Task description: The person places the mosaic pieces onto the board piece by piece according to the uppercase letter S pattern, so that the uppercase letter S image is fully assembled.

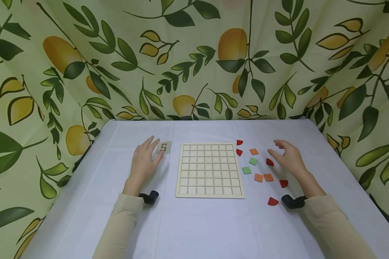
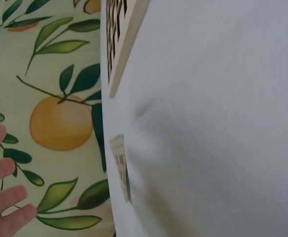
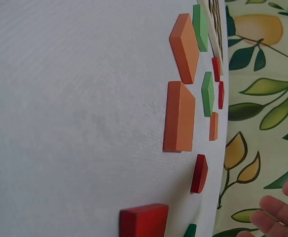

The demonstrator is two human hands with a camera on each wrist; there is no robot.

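Note:
A pale wooden grid board lies flat in the middle of the table. My left hand is left of it with loosely spread fingers, holding nothing; its fingertips overlap a small card with a coloured grid pattern. To the board's right, my right hand hovers with relaxed fingers and an empty grasp. Nearest to its thumb is a red quarter-round tile. Around it lie more red tiles, orange square tiles and light green square tiles. A dark green piece shows only in the right wrist view.
A white cloth covers the table. Leaf-and-fruit patterned curtains hang behind it and at both sides. A black camera mount sits at each wrist, one at the left and one at the right.

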